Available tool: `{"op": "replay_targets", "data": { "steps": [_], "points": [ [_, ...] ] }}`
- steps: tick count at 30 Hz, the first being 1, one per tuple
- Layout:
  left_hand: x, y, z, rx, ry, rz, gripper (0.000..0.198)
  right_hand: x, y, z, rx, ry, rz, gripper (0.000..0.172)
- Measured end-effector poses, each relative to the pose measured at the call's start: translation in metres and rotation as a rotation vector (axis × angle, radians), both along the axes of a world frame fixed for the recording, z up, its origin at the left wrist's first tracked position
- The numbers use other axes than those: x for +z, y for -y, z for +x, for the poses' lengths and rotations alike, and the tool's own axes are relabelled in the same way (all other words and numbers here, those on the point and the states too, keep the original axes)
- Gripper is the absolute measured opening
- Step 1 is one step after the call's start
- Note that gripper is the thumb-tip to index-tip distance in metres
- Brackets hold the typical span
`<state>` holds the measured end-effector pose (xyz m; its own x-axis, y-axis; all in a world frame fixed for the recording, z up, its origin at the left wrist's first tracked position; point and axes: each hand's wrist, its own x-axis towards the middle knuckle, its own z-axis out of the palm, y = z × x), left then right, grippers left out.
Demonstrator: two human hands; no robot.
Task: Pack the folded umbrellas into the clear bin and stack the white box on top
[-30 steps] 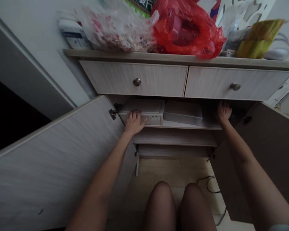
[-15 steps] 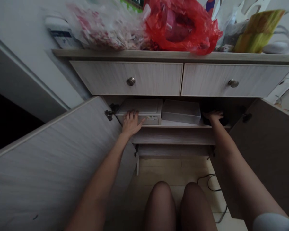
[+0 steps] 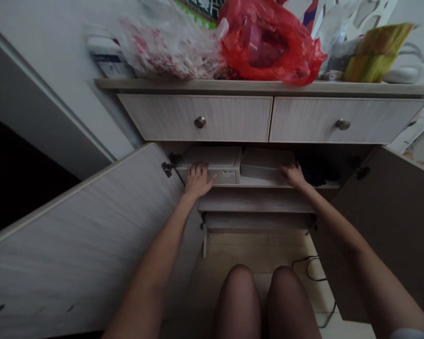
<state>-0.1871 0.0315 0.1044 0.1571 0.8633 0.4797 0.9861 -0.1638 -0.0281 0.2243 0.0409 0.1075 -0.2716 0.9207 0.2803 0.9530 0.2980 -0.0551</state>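
My left hand (image 3: 198,181) lies with its fingers spread on the front of a white storage box (image 3: 212,157) that bears a small label. This box is on the upper shelf inside the cabinet. Beside it on the right stands a greyish, translucent plastic box (image 3: 263,162), set slightly askew. My right hand (image 3: 293,175) has its fingers on the right front corner of that box and seems to grip it; part of the grip is hidden. Dark items (image 3: 314,172), hard to make out, lie on the shelf to the right of my right hand.
Two cabinet doors stand open, the left door (image 3: 102,226) and the right door (image 3: 385,226). Above are two closed drawers (image 3: 233,117). On the top sit a red plastic bag (image 3: 286,61) and a clear bag (image 3: 176,52). A black cable (image 3: 313,275) lies on the floor.
My right hand has moved left from the dark items to the corner of the translucent box. My left hand stays on the white box. The view has shifted slightly.
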Motion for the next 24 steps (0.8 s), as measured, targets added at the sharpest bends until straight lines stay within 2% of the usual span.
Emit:
{"op": "replay_targets", "data": {
  "steps": [5,9,12,15,17,19,22,24],
  "points": [
    [0.002,0.001,0.0,0.009,-0.014,-0.03,0.071,0.007,0.001,0.011,-0.03,0.055,-0.11,0.036],
    [0.001,0.0,0.0,0.003,0.012,-0.009,0.068,0.011,0.001,0.008,-0.056,0.056,-0.152,0.039],
    [0.001,-0.001,-0.001,-0.007,0.021,-0.022,0.067,0.01,0.006,0.003,-0.048,0.073,-0.086,0.041],
    [0.004,-0.001,-0.002,-0.007,0.022,-0.073,0.069,0.01,0.023,-0.001,-0.079,0.003,0.09,0.045],
    [0.009,-0.001,-0.002,0.006,0.046,-0.136,0.072,0.009,0.049,-0.002,-0.107,-0.142,0.181,0.052],
    [0.014,0.003,0.0,0.006,0.089,-0.156,0.075,0.005,0.09,0.0,-0.094,-0.289,0.222,0.056],
    [0.018,0.026,0.005,-0.047,0.198,0.015,0.076,-0.01,0.176,0.016,-0.105,-0.348,0.274,0.059],
    [0.013,0.058,0.009,-0.079,0.313,0.166,0.071,-0.022,0.239,0.038,-0.217,-0.322,0.341,0.063]
  ]
}}
